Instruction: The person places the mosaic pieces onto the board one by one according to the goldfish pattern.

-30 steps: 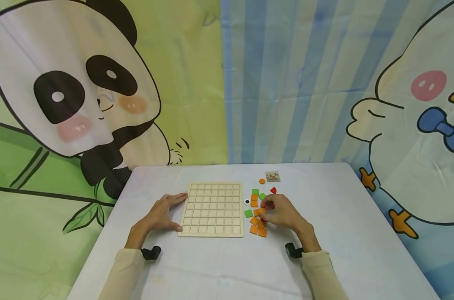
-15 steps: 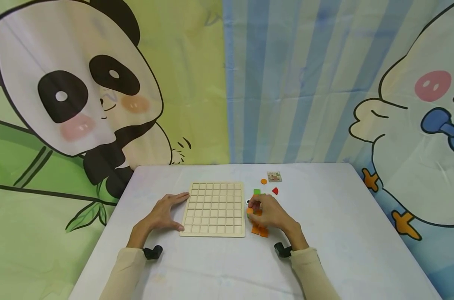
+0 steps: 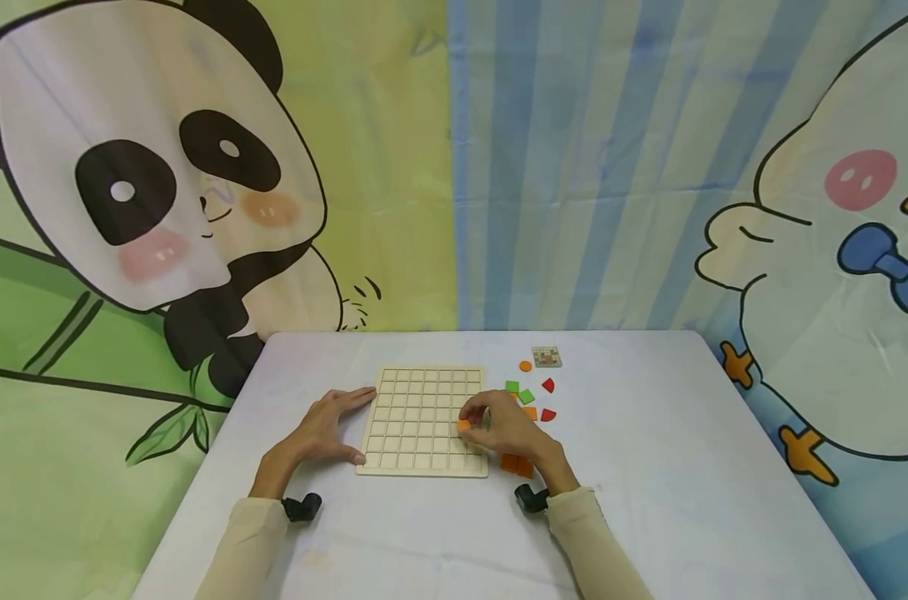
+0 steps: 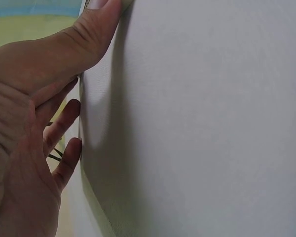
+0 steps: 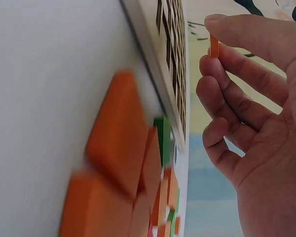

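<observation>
A pale wooden grid board (image 3: pixel 422 423) with rows of square cells lies on the table. At its left edge rests my left hand (image 3: pixel 321 427), thumb at the near corner and fingers spread toward the far one. My right hand (image 3: pixel 508 429) is over the board's right side. Between thumb and index finger it pinches a small flat orange piece (image 3: pixel 464 425), seen edge-on in the right wrist view; it looks round from above. Orange tiles (image 3: pixel 517 465) lie right of the board, partly covered by the right hand. In the left wrist view the thumb (image 4: pixel 96 29) reaches the board's edge.
Right of the board are green squares (image 3: pixel 526 397), red wedge-shaped pieces (image 3: pixel 548 415) and an orange disc (image 3: pixel 525 366). A small patterned card (image 3: pixel 547 357) lies near the back. The white table (image 3: pixel 394 542) meets a cartoon-printed curtain (image 3: pixel 574 167) behind.
My right hand has moved left from the loose pieces to above the board's right side, now with the orange piece pinched. The left hand stays at the board's edge.
</observation>
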The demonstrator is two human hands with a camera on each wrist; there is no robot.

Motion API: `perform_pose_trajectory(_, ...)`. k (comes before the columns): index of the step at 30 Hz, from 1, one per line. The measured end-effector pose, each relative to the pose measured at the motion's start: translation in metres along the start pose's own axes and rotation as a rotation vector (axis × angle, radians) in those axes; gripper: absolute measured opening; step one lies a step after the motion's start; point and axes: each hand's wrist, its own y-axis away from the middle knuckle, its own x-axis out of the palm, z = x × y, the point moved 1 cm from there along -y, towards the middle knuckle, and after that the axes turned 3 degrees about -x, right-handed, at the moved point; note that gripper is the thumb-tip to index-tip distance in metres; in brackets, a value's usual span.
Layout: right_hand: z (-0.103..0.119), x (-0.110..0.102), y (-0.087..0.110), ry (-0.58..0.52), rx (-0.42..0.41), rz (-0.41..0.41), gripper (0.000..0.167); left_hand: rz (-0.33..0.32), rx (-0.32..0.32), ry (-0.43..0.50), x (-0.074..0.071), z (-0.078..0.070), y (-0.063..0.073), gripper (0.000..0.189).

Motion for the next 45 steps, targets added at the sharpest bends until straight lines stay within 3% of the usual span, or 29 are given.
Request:
perform_pose_trajectory(10, 0.006, 0.015, -0.020, -0.040, 0.015, -0.005, 0.017, -0.021, 0.009, 0.004, 0.003, -0.003, -0.001, 0.127)
perform_pose_trajectory(22, 0.012, 0.033, -0.044, -0.036, -0.082, 0.012, 0.017, -0.001, -0.022, 0.023, 0.001, -0.006, 0.000, 0.127)
perform_pose_trajectory(27, 0.016, 0.040, -0.049, -0.036, -0.083, 0.017, 0.018, 0.014, -0.041, 0.007, 0.002, -0.003, -0.001, 0.127)
perform_pose_trajectory(45, 0.036, 0.071, -0.076, -0.047, -0.067, 0.065, 0.021, 0.011, -0.011, 0.012, -0.002, 0.000, 0.001, 0.126)
